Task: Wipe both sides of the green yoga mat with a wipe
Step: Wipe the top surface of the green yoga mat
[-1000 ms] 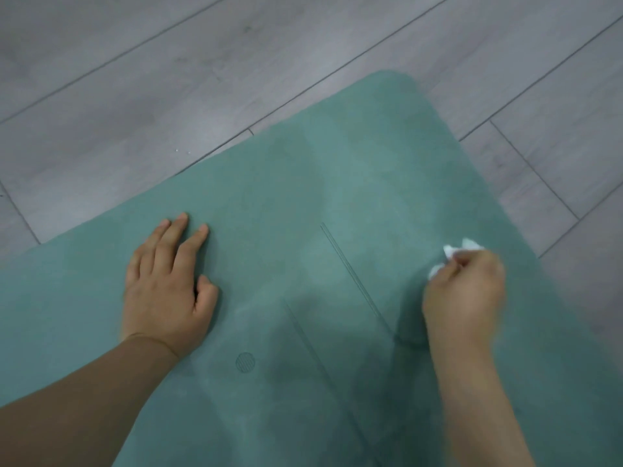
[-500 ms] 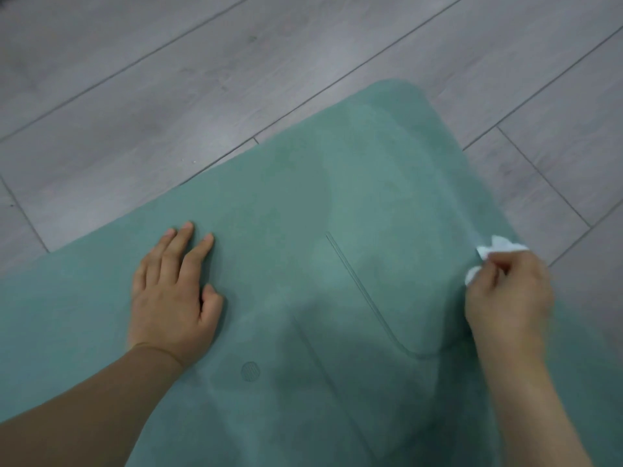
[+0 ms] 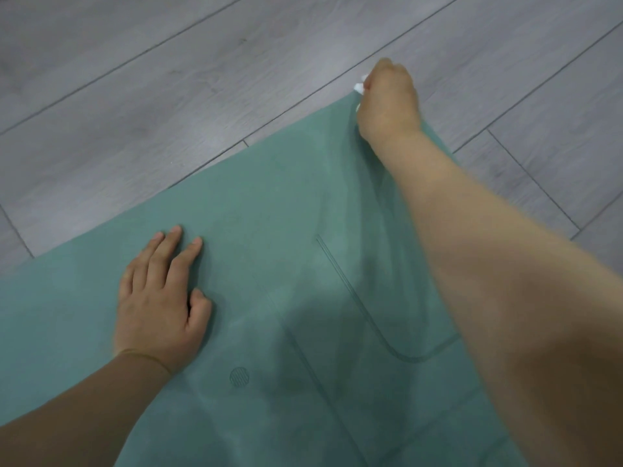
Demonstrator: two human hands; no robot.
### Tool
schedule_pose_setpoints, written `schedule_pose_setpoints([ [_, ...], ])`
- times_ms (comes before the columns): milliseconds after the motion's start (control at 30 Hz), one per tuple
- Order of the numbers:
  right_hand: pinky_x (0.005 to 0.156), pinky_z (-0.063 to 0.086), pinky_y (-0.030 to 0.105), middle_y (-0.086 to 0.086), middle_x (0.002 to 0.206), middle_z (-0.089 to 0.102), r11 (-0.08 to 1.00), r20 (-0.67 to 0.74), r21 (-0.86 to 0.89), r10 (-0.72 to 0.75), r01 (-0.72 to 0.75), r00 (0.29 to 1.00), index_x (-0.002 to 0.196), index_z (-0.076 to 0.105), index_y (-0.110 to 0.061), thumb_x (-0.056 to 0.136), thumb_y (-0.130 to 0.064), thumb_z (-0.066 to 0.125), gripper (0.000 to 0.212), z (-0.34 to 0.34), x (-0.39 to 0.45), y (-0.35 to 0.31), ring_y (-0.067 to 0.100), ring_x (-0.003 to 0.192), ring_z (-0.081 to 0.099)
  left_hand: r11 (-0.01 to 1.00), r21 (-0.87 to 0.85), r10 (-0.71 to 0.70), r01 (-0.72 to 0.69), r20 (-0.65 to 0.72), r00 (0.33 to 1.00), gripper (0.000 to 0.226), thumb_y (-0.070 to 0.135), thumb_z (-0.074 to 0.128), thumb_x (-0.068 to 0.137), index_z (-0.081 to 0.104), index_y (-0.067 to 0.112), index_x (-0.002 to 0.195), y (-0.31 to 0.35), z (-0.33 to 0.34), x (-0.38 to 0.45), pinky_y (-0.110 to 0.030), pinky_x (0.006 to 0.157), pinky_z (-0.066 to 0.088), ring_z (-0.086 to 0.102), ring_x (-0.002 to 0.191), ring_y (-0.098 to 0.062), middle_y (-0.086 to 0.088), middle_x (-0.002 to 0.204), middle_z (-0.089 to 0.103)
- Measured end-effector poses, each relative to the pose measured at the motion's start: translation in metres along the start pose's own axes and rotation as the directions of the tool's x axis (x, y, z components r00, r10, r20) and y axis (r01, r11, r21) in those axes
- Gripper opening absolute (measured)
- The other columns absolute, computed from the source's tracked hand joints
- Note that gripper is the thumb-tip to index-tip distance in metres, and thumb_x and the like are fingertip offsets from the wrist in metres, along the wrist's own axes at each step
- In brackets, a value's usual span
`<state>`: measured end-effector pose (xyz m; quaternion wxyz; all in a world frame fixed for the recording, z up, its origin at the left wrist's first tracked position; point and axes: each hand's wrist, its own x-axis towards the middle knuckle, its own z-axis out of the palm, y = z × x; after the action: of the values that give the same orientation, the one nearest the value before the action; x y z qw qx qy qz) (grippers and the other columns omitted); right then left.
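Grey plank floor [image 3: 168, 106] lying under our green yoga mat [image 3: 269, 230], our left hand [image 3: 158, 305] pressing flat on it, fingers straight, our right hand [image 3: 387, 102] gripping a white wipe [image 3: 359, 87] at the mat's far corner

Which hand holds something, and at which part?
The right hand holds the bunched white wipe; the exact part is hidden. The left hand lies flat on the mat.
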<state>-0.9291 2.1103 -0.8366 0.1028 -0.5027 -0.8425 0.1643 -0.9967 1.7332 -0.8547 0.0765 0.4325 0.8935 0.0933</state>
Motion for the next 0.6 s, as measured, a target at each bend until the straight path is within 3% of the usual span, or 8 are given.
schedule_pose_setpoints([
  [133,0.084,0.038,0.028,0.014,0.12,0.054,0.983,-0.094,0.061,0.179,-0.174,0.979,0.113,0.055,-0.004,0.088,-0.004,0.048,0.026,-0.017,-0.048,0.046,0.029,0.106,0.054,1.0,-0.001,0.007,-0.007,-0.007,1.0,0.068,0.031,0.037,0.078,0.047,0.012,0.142,-0.001,0.001,-0.001,-0.051,0.116,0.022,0.028,0.145,-0.033,-0.013,0.155,0.036],
  [300,0.082,0.033,0.027,0.019,0.118,0.054,0.98,-0.152,0.059,0.199,-0.192,0.968,0.103,0.056,0.002,0.088,-0.003,0.046,0.018,-0.04,-0.138,0.101,0.034,0.103,0.052,1.0,-0.018,0.004,-0.005,-0.031,1.0,0.067,0.03,0.038,0.078,0.047,0.011,0.141,0.001,0.001,-0.001,-0.049,0.114,0.02,0.028,0.144,-0.034,-0.014,0.154,0.037],
  [400,0.091,0.037,0.02,0.01,0.125,0.056,0.967,-0.155,0.102,0.248,-0.235,0.956,0.098,0.058,-0.004,0.088,-0.005,0.043,0.018,-0.049,-0.191,0.132,0.024,0.106,0.055,1.0,-0.027,0.003,-0.005,-0.045,0.999,0.067,0.03,0.038,0.078,0.047,0.011,0.141,0.002,0.002,-0.001,-0.049,0.114,0.022,0.029,0.143,-0.035,-0.015,0.153,0.037],
  [500,0.092,0.048,0.037,0.004,0.127,0.055,0.949,-0.167,0.17,0.292,-0.264,0.942,0.096,0.057,-0.012,0.088,-0.009,0.041,0.018,-0.056,-0.239,0.154,0.022,0.109,0.058,0.999,-0.036,0.013,-0.015,-0.046,0.999,0.067,0.03,0.039,0.078,0.046,0.011,0.141,0.001,0.003,-0.001,-0.051,0.113,0.023,0.029,0.143,-0.036,-0.016,0.153,0.036],
  [600,0.09,0.048,0.033,0.002,0.128,0.055,0.928,-0.149,0.142,0.365,-0.345,0.919,0.093,0.059,-0.012,0.09,-0.008,0.044,0.016,-0.064,-0.277,0.166,0.019,0.114,0.055,0.998,-0.051,0.022,-0.024,-0.038,0.999,0.067,0.029,0.039,0.078,0.045,0.01,0.142,0.0,0.003,-0.001,-0.054,0.113,0.024,0.029,0.143,-0.037,-0.018,0.153,0.036],
])
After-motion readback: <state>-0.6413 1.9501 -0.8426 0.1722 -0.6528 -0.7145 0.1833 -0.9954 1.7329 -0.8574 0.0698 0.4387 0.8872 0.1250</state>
